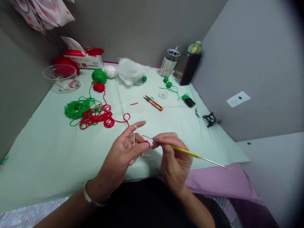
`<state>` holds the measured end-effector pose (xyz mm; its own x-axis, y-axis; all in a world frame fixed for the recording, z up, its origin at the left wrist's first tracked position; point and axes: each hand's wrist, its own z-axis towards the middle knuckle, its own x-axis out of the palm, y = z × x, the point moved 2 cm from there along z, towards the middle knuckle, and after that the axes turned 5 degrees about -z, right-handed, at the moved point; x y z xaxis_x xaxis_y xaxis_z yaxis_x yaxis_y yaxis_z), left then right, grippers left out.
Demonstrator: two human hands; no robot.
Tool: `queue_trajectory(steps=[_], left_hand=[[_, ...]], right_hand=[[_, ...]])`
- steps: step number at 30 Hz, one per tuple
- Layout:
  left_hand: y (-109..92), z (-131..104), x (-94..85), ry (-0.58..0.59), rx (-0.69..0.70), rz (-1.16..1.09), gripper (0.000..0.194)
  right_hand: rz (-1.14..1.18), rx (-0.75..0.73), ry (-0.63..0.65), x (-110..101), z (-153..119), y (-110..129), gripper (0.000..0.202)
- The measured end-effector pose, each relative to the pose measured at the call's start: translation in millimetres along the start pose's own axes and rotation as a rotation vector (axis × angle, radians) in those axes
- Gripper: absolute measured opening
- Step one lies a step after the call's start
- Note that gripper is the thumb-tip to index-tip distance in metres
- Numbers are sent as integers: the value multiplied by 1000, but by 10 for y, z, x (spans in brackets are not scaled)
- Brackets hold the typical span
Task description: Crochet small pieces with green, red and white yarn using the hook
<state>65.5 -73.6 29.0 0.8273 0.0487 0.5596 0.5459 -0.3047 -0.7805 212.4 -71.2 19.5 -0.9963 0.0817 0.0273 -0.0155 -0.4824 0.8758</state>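
Between thumb and fingers my left hand (pixel 125 148) pinches a small white and red crochet piece (pixel 149 142). White yarn (pixel 122 99) runs from a white ball (pixel 110 72) over its raised index finger. My right hand (pixel 175 158) is closed round the yellow handle of a crochet hook (pixel 187 152), held like a pen. The hook's metal tip meets the crochet piece, while its other thin end points to the right. A red strand leads from a loose red yarn pile (pixel 99 116) toward my left hand.
Orange-handled snips (pixel 154 104) lie mid-table near a small clear dish (pixel 163 94). Green yarn (pixel 78 109), a plastic tub (pixel 68 84), a tissue box (pixel 87 60) and white stuffing (pixel 131 71) are at left and back. A pen jar (pixel 167 65), phone (pixel 190 69) and black stand (pixel 211 119) are right.
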Motion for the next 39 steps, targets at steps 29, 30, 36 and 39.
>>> queue_trajectory(steps=[29,30,36,39], left_hand=[[-368,108,-275,-9,272,562,25],[-453,141,-348,31,328,679,12],[-939,193,-772,-233,435,1022,18],[-907,51,-640,-305,451,753,26]], right_hand=[[635,357,273,-61,207,-66,30],[642,333,288,-87,222,-46,29],[518,360,174,-200,306,-60,19],[419,376,139,-163,315,-93,20]])
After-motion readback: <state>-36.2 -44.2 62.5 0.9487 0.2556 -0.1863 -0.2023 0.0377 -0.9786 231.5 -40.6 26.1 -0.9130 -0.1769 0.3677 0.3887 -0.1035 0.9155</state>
